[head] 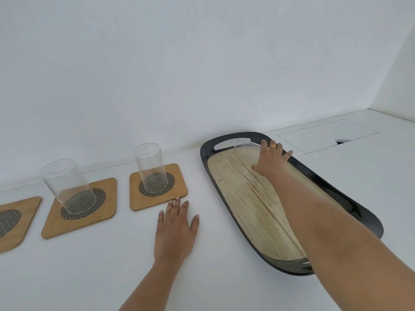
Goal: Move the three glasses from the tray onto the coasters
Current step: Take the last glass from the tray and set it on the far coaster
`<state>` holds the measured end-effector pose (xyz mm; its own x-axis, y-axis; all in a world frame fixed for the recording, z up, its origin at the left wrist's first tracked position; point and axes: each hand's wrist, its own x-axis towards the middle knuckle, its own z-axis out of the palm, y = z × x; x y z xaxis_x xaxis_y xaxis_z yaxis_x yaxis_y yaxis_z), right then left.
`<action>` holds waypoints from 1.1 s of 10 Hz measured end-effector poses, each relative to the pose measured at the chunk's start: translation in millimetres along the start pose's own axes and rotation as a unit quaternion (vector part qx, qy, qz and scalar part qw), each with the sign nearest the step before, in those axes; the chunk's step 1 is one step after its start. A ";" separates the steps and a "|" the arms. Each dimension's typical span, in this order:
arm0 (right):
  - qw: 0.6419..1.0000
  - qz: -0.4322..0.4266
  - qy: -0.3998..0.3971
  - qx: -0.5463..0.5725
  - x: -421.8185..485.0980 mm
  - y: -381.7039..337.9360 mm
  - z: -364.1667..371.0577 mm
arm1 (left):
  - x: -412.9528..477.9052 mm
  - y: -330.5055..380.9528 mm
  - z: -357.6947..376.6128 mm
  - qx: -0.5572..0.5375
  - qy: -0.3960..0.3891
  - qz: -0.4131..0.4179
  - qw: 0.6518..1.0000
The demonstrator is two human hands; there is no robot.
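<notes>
right hand (270, 160) over glass (243, 143), left hand (175, 227) flat

I see a plain white wall (157, 63) behind a white table (89, 265). At far right, a rectangular cable hatch (325, 135) sits flush in the tabletop. The light is soft and even.

One head-worn wide-angle view looks forward and down, close over the white table (112, 265) toward the wall (157, 63).

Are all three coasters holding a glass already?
No: the leftmost coaster is bare, and the third glass is on the tray.
</notes>
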<state>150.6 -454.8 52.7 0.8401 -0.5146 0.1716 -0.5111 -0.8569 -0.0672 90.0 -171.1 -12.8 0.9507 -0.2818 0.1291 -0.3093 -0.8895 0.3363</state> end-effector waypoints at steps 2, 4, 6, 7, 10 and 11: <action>0.995 -0.018 0.006 0.093 -8.2 5.1 5.4 | 0.7 -0.6 0.1 0.002 0.001 -0.002 1.000; 0.975 0.017 0.032 0.218 -27.2 7.7 11.6 | -0.7 -0.2 0.1 0.003 -0.002 -0.003 1.000; 0.935 0.023 0.095 0.341 -52.1 9.8 13.1 | -6.6 -1.0 -4.8 -0.007 -0.012 -0.002 1.000; 0.906 0.039 0.123 0.403 -62.6 7.7 3.0 | -15.5 -4.6 -7.4 -0.015 -0.011 0.000 1.000; 0.843 0.111 0.116 0.514 -94.6 7.1 -36.9 | -60.3 -27.0 -18.3 -0.027 -0.009 0.000 1.000; 0.822 0.108 0.115 0.548 -108.2 2.1 -49.5 | -73.7 -34.5 -24.2 -0.030 -0.011 -0.006 0.999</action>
<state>49.7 -399.4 82.7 0.6307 -0.7466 0.2119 -0.0678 -0.3250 -0.9433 30.1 -111.0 -11.3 0.9544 -0.2798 0.1039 -0.2979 -0.8701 0.3928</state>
